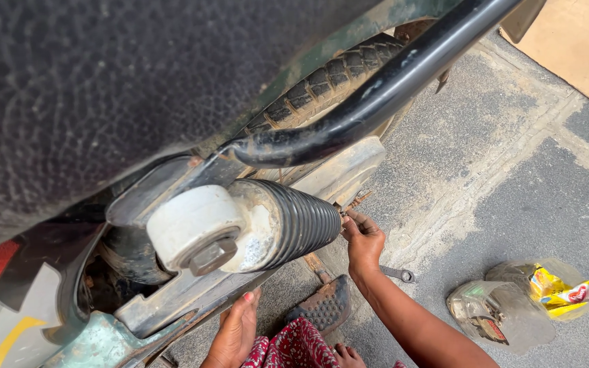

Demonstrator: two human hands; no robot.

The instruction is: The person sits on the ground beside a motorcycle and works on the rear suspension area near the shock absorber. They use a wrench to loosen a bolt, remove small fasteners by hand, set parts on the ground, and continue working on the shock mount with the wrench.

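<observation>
Reaching hands: both are working low beside a motorcycle's rear shock absorber, seen from above.
Right hand: the right hand is pinching something small at the lower end of the ribbed black boot; fingers are curling together, and what they are gripping is too small to tell.
Left hand: the left hand is pressing up against the underside of the grimy metal bracket, fingers held together and flat.
Shock absorber: it is lying tilted, its white round top cap with a hex nut sitting nearest the camera, just under the black grab rail.
Rear tyre: it is showing behind the rail, beneath the dark seat.
Footrest: it is sticking out below the shock, between the two arms.
Spanner: it is lying on the paved floor, just beside the right forearm.
Plastic bags: they are lying crumpled on the floor, well apart from the hands.
</observation>
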